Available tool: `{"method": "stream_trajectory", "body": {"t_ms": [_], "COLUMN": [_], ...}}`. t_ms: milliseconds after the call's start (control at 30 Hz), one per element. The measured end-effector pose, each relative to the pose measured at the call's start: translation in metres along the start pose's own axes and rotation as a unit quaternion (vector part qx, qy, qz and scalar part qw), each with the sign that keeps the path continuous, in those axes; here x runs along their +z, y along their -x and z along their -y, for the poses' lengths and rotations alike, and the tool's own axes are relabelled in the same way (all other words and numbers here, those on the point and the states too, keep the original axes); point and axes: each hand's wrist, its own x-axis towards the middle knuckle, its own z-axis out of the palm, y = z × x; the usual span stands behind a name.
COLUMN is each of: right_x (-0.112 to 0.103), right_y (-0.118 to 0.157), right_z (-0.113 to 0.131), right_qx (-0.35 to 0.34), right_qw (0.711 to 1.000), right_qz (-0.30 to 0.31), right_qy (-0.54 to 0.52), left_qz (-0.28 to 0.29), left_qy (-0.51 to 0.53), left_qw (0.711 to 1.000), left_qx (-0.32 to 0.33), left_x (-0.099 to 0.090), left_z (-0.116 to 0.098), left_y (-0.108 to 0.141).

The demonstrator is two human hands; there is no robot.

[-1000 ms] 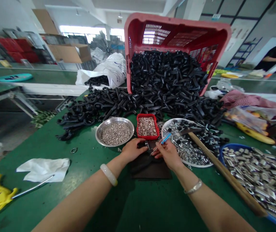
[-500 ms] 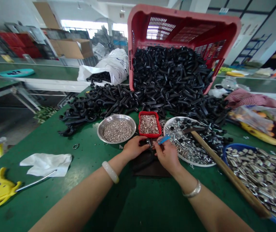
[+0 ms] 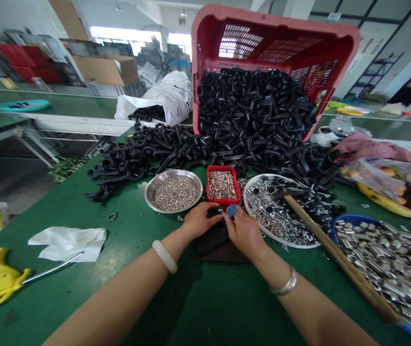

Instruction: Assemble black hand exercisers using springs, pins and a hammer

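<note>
I see my 2 bare hands meeting over the middle of the green table point(image 3: 118, 298). My left hand point(image 3: 201, 221) has its thumb and fingers nearly closed around the end of a black part point(image 3: 215, 236), where a small metal piece point(image 3: 220, 210) shows between the fingertips. My right hand point(image 3: 243, 231) is closed in a pinch on a blue-handled tool point(image 3: 231, 210); its working tip I cannot tell, because the fingers cover it. The black part lies on a dark pad point(image 3: 223, 253), partly hidden under both hands.

Just beyond my hands stands the red tray point(image 3: 223, 201) with small metal pins. To its left is the steel bowl point(image 3: 149, 198), full of little metal pieces, and to its right the white basin point(image 3: 246, 193) with mixed hardware. A hammer point(image 3: 338, 252) lies across this basin and reaches to the blue basin point(image 3: 334, 231) of metal sleeves. Behind them, black parts spill out of the tilted red crate point(image 3: 273, 20). At far left lies a yellow tool point(image 3: 1, 287), its metal rod touching a white sheet point(image 3: 70, 242).
</note>
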Motion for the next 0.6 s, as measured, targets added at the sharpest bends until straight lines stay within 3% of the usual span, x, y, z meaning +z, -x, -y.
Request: {"method": "stream_trajectory", "body": {"t_ms": [100, 300, 600], "right_x": [0.002, 0.004, 0.012], "right_y": [-0.004, 0.001, 0.004], "right_z": [0.001, -0.012, -0.021], "right_qx": [0.005, 0.036, 0.056], "right_qw": [1.000, 0.988, 0.977], "right_qz": [-0.003, -0.033, -0.023], "right_qy": [0.006, -0.146, -0.203], "left_qz": [-0.004, -0.003, 0.016], "left_qy": [-0.015, -0.029, -0.050], "left_qw": [1.000, 1.000, 0.999], "left_qx": [-0.001, -0.001, 0.012], "left_x": [0.000, -0.001, -0.004], "left_z": [-0.002, -0.005, -0.007], "left_y": [0.002, 0.003, -0.002]}}
